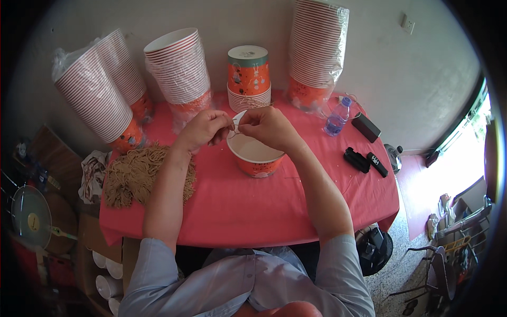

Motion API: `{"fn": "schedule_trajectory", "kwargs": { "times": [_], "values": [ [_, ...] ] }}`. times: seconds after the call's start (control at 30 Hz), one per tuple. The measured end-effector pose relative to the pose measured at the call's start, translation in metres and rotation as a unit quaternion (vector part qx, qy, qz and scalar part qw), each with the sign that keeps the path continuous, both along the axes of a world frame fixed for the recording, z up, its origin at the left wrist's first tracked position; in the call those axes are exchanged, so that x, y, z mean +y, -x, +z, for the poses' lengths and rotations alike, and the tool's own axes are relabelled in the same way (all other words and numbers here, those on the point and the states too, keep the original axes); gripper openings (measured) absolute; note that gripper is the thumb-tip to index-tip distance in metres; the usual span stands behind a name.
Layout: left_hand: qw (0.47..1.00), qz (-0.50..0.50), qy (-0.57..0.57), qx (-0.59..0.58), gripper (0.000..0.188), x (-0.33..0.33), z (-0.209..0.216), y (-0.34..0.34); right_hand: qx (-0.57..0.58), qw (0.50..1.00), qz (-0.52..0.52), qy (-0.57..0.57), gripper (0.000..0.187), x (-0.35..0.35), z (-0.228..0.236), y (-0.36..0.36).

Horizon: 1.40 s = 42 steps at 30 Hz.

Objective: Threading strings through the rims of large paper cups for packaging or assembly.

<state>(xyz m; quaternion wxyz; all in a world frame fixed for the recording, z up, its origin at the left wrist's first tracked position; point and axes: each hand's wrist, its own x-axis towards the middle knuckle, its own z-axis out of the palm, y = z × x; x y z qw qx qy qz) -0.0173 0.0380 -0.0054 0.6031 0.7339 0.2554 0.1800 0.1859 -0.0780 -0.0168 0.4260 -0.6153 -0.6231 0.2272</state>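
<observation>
An orange paper bucket [260, 168] with a white inside stands upright on the table in front of me. Over its far left rim, my left hand [207, 128] and my right hand [268, 126] meet, fingertips pinched. A thin brown cord [235, 127] runs between the two pinches; its ends are too small to follow. To the left, partly behind my left forearm, lies a heap of tan cords [134, 174]. Behind my hands is an upside-down stack of the same buckets [248, 74], with orange and green sides and loose cord around its lower part.
Plastic-wrapped bucket stacks [95, 95] lean at the back left, beside another stack [177, 68]; a tall one [318, 53] stands back right. Nearby are a water bottle [338, 117], a black box [366, 127] and a black case [357, 159]. The pink-red tablecloth [227, 216] covers the table.
</observation>
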Motion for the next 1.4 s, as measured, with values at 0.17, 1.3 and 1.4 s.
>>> {"fn": "schedule_trajectory", "kwargs": {
  "times": [0.17,1.3,1.4],
  "values": [
    [0.998,-0.003,-0.048,0.049,0.026,0.002,-0.001,-0.001,-0.034,0.998,-0.02,-0.046,0.017,-0.004,0.005,0.005],
    [0.996,-0.06,-0.056,0.03,0.026,0.002,-0.006,-0.001,0.1,0.989,0.06,0.086,0.017,-0.005,0.011,-0.001],
    [0.996,-0.067,-0.059,0.028,0.027,0.0,-0.002,0.0,0.08,0.99,0.058,0.099,0.017,-0.006,0.011,-0.003]
  ]
}}
